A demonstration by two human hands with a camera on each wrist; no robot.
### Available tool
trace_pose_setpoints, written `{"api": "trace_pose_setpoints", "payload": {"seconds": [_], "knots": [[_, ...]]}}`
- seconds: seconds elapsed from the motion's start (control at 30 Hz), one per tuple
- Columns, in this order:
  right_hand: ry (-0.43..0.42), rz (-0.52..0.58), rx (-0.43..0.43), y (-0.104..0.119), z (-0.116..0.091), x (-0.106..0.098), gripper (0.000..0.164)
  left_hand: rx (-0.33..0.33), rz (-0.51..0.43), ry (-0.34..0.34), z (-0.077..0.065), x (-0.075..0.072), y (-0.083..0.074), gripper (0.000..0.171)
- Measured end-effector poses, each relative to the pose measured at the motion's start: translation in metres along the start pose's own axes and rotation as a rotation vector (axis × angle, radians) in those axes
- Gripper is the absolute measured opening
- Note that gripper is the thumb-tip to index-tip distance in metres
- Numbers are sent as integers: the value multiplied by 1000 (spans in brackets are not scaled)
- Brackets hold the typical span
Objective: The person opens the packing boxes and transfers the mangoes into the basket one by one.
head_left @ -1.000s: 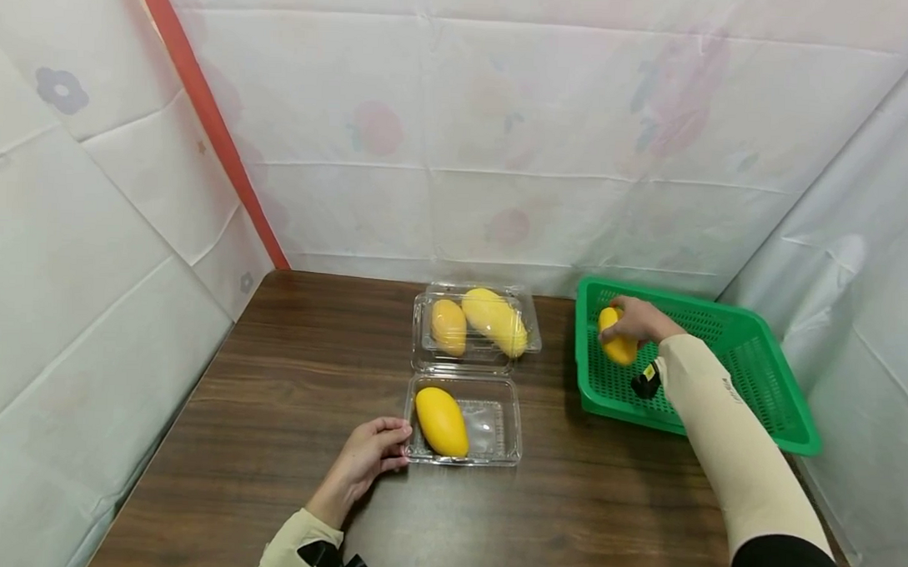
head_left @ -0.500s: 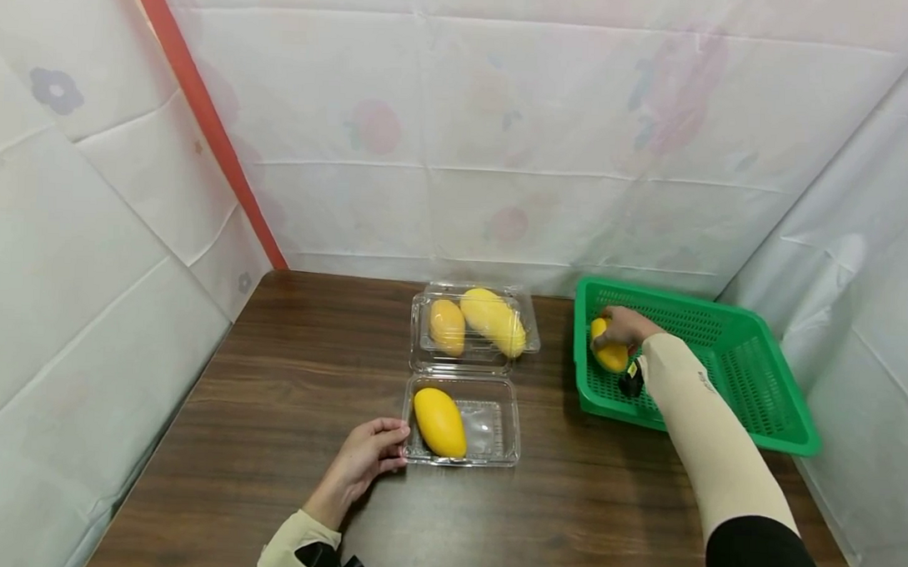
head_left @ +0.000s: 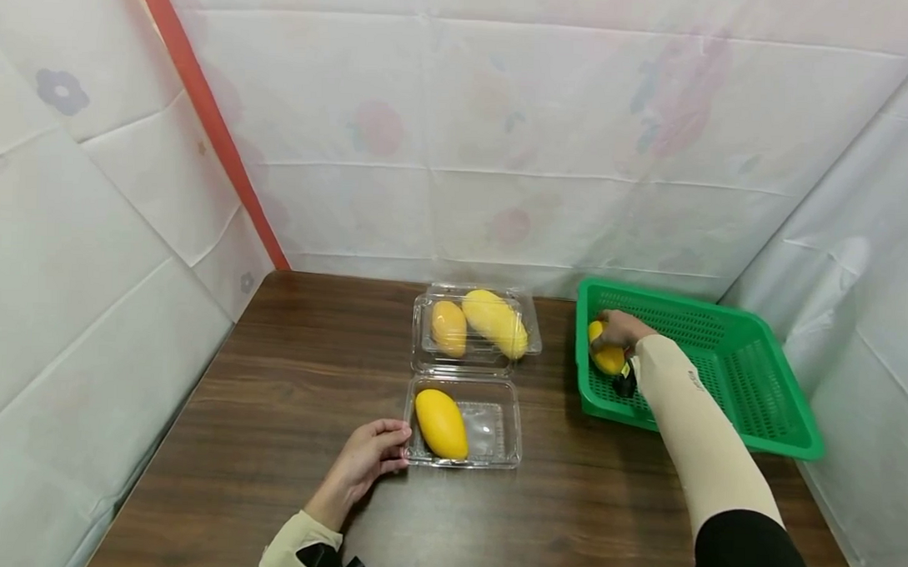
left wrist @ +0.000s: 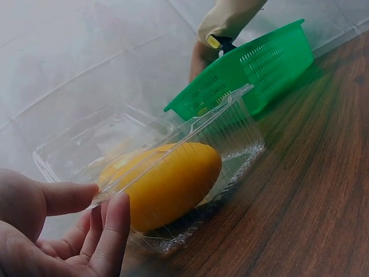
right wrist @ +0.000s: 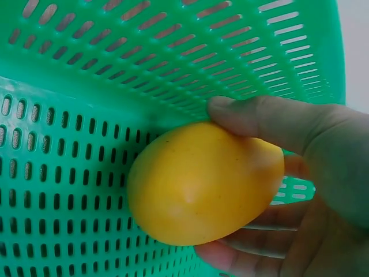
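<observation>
A clear plastic clamshell box (head_left: 486, 426) lies with its lid folded back on the table, one yellow mango (head_left: 442, 423) in its left half. My left hand (head_left: 369, 457) pinches the box's left rim between thumb and fingers, plain in the left wrist view. Over at the right, my right hand (head_left: 623, 329) is inside the green basket (head_left: 751, 386), thumb and fingers curled round another mango (right wrist: 202, 184). That mango sits low against the basket's slotted wall in the right wrist view.
Behind the open box, a second clear box (head_left: 531, 328) holds several mangoes (head_left: 493, 321), partly seen through the raised lid. White patterned sheets (head_left: 504, 135) hang at the back and both sides of the dark wooden table (head_left: 270, 394).
My right hand, with the mango, has moved a little left and down inside the basket. The left hand keeps its pinch on the box rim.
</observation>
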State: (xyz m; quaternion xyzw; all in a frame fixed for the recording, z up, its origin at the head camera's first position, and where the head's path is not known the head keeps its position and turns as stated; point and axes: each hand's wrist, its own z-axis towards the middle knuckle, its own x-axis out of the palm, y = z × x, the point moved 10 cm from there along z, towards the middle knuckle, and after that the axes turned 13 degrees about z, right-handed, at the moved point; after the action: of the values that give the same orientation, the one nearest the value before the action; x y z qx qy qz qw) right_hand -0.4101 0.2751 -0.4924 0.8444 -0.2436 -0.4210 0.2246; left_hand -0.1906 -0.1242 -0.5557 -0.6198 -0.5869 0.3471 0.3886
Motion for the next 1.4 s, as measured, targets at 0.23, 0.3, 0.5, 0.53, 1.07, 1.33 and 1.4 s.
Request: {"api": "trace_pose_setpoints", "payload": {"seconds": [0.23, 0.3, 0.5, 0.53, 1.07, 1.33, 1.4], "knots": [[-20, 12, -31, 4, -2, 0, 79, -1, 2, 10, -1, 1, 1, 13], [-7, 13, -40, 7, -4, 0, 78, -1, 1, 10, -1, 1, 1, 13], [-1, -2, -63, 14, -14, -3, 77, 0, -2, 13, 1, 2, 1, 12], [-5, -10, -66, 14, -16, -4, 77, 0, -3, 14, 1, 3, 1, 13], [-37, -53, -64, 7, -29, -12, 72, 4, 1, 20, 1, 4, 0, 12], [-63, -98, -98, 11, -33, -14, 68, 3, 5, 23, 1, 5, 1, 12], [-76, -118, -122, 15, -33, -15, 66, 4, 7, 22, 1, 4, 1, 12]]}}
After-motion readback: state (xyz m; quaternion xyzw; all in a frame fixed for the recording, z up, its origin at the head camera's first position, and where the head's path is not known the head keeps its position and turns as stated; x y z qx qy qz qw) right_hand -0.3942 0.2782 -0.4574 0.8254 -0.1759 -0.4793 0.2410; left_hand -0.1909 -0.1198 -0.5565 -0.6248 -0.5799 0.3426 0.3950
